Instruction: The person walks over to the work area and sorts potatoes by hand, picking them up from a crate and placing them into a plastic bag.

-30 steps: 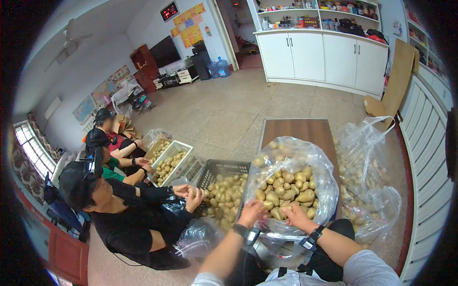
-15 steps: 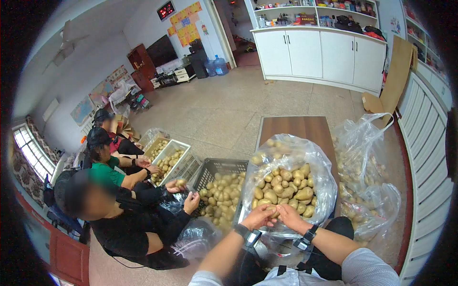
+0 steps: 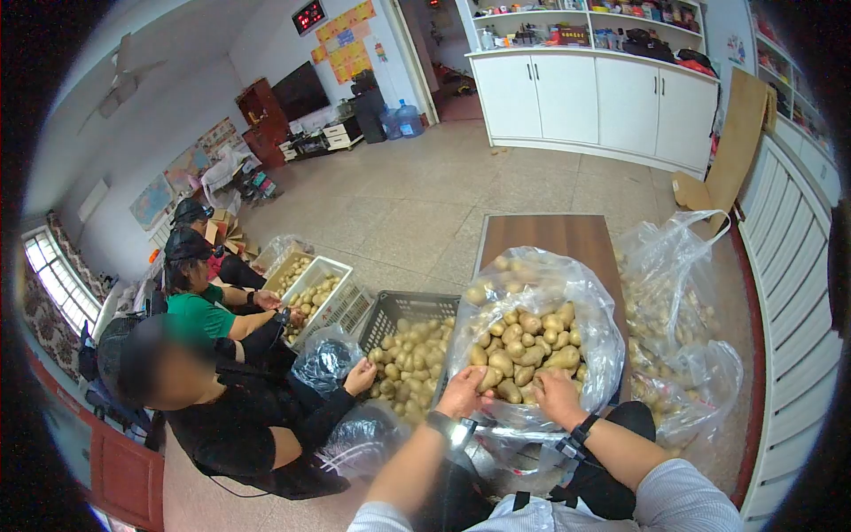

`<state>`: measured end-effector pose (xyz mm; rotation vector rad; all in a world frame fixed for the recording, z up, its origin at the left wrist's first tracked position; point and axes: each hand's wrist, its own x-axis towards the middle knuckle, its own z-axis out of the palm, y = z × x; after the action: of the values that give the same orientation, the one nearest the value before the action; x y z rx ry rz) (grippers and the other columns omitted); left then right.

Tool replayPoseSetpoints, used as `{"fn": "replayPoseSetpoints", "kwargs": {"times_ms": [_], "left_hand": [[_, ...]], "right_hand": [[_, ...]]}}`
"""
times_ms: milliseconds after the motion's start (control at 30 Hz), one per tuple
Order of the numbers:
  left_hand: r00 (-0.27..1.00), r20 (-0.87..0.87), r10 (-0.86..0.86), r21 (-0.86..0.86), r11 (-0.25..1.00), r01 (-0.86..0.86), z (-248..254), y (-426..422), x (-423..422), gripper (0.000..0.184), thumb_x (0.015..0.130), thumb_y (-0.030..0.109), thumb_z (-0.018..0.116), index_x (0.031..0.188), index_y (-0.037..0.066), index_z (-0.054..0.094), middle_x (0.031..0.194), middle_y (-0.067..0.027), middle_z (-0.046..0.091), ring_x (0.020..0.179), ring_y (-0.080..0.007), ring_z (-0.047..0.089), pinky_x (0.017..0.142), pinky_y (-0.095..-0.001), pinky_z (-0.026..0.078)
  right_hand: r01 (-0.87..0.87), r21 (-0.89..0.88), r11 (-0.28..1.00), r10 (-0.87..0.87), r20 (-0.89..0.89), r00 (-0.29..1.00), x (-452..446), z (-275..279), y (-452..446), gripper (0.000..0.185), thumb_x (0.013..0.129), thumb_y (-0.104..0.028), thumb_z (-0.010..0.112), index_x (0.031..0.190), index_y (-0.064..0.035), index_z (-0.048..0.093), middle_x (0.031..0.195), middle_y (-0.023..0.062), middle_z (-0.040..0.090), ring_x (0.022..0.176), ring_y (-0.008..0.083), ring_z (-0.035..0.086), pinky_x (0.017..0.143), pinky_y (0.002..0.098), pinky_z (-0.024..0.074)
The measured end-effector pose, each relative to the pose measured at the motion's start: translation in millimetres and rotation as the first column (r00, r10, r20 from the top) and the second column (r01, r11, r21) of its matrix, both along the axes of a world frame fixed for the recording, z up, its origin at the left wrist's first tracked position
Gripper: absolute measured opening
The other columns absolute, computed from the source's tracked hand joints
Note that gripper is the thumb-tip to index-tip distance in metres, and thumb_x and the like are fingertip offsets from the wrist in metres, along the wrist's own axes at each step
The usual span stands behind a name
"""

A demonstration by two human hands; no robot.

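A clear plastic bag [image 3: 605, 332] lies open before me, its rim spread round a heap of potatoes [image 3: 532, 355]. At the near left edge of the heap, my left hand [image 3: 461, 395] has its fingers closed round a potato [image 3: 489, 379]. My right hand [image 3: 558, 398] is at the near right edge of the heap, fingers curled down and drawn together against the potatoes. Whatever it may hold is hidden. The two hands are apart, with potatoes and the bag's near rim between them.
Left of the bag stands a dark crate [image 3: 381, 319] of potatoes, with a white crate [image 3: 350, 297] beyond. Co-workers [image 3: 257, 399] sit along the left. A brown table [image 3: 550, 232] extends behind the bag. Filled clear bags [image 3: 674, 301] stand on the right near a white railing [image 3: 793, 266].
My hands were together over a potato at the bag's near edge. They have moved apart, the left going left and the right going right. The nearest co-worker's far hand has lowered.
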<state>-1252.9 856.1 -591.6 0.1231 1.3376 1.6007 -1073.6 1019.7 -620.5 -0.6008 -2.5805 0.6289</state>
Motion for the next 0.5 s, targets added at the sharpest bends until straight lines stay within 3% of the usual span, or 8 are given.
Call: {"fn": "replayPoseSetpoints", "kwargs": {"times_ms": [33, 133, 233, 267, 333, 367, 467, 500], "left_hand": [[1.000, 0.001, 0.000, 0.000, 1.000, 0.000, -5, -1, -2, 0.034, 0.095, 0.028, 0.057, 0.121, 0.008, 0.048, 0.098, -0.0095, 0.059, 0.070, -0.0196, 0.061, 0.055, -0.0325, 0.055], [0.968, -0.244, 0.056, 0.008, 0.998, -0.056, -35, -3, -20, 0.032, 0.097, 0.029, 0.052, 0.120, 0.007, 0.049, 0.098, -0.0114, 0.059, 0.070, -0.0219, 0.061, 0.056, -0.0343, 0.055], [0.978, -0.169, 0.126, 0.089, 0.990, -0.112, -53, -10, -36, 0.028, 0.098, 0.025, 0.048, 0.118, 0.006, 0.048, 0.101, -0.0132, 0.059, 0.071, -0.0241, 0.061, 0.059, -0.0368, 0.056], [0.874, -0.467, 0.136, 0.039, 0.990, -0.133, -57, -13, -38, 0.040, 0.091, 0.031, 0.058, 0.116, 0.001, 0.052, 0.106, -0.0158, 0.059, 0.085, -0.0284, 0.061, 0.072, -0.0380, 0.054], [0.685, -0.719, 0.116, -0.001, 0.986, -0.168, -74, -23, -53, 0.052, 0.083, 0.037, 0.068, 0.114, -0.003, 0.055, 0.111, -0.0184, 0.060, 0.098, -0.0326, 0.061, 0.085, -0.0392, 0.052], [0.413, -0.909, -0.058, -0.119, 0.985, -0.123, -82, -31, -67, 0.041, 0.090, 0.029, 0.058, 0.119, 0.001, 0.049, 0.109, -0.0176, 0.058, 0.093, -0.0326, 0.061, 0.077, -0.0407, 0.054], [0.412, -0.890, -0.195, -0.315, 0.917, -0.245, -76, -33, -71, 0.061, 0.078, 0.050, 0.068, 0.107, -0.003, 0.061, 0.115, -0.0218, 0.061, 0.108, -0.0347, 0.057, 0.096, -0.0386, 0.046], [0.290, -0.931, -0.223, -0.298, 0.922, -0.246, -94, -38, -82, 0.051, 0.085, 0.041, 0.062, 0.113, -0.001, 0.055, 0.113, -0.0204, 0.059, 0.102, -0.0361, 0.059, 0.088, -0.0421, 0.050]], "right_hand": [[0.000, 0.000, 1.000, 0.000, 0.001, 1.000, 1, 0, 1, 0.029, 0.079, -0.014, 0.065, 0.106, -0.0053, 0.060, 0.099, 0.0171, 0.058, 0.096, 0.0345, 0.055, 0.084, 0.0430, 0.0451], [0.012, -0.024, 1.000, -0.010, 0.073, 0.997, 4, 0, 1, 0.035, 0.077, -0.015, 0.067, 0.109, -0.0070, 0.059, 0.109, 0.0164, 0.054, 0.103, 0.0359, 0.051, 0.087, 0.0441, 0.0441], [0.010, -0.037, 0.999, -0.004, 0.140, 0.990, 7, -1, 2, 0.041, 0.075, -0.014, 0.067, 0.113, -0.0078, 0.056, 0.113, 0.0154, 0.052, 0.106, 0.0358, 0.050, 0.087, 0.0446, 0.0440], [0.005, -0.031, 1.000, -0.001, 0.133, 0.991, 8, -7, 3, 0.042, 0.074, -0.013, 0.067, 0.115, -0.0085, 0.056, 0.114, 0.0154, 0.052, 0.106, 0.0356, 0.051, 0.087, 0.0448, 0.0444], [0.000, -0.024, 1.000, 0.003, 0.125, 0.992, 8, -9, 4, 0.044, 0.074, -0.013, 0.066, 0.116, -0.0092, 0.055, 0.114, 0.0154, 0.052, 0.107, 0.0355, 0.051, 0.086, 0.0450, 0.0447], [0.002, -0.006, 1.000, -0.001, 0.144, 0.990, 8, -7, 3, 0.045, 0.074, -0.013, 0.065, 0.117, -0.0098, 0.054, 0.115, 0.0151, 0.052, 0.106, 0.0354, 0.053, 0.085, 0.0454, 0.0454], [0.000, 0.022, 1.000, -0.004, 0.177, 0.984, 8, -7, 4, 0.044, 0.075, -0.013, 0.064, 0.118, -0.0110, 0.054, 0.117, 0.0144, 0.053, 0.104, 0.0350, 0.055, 0.083, 0.0462, 0.0466], [-0.002, 0.033, 0.999, -0.004, 0.191, 0.981, 7, -8, 4, 0.043, 0.075, -0.013, 0.063, 0.117, -0.0115, 0.054, 0.117, 0.0140, 0.053, 0.103, 0.0345, 0.056, 0.081, 0.0465, 0.0471]]}}
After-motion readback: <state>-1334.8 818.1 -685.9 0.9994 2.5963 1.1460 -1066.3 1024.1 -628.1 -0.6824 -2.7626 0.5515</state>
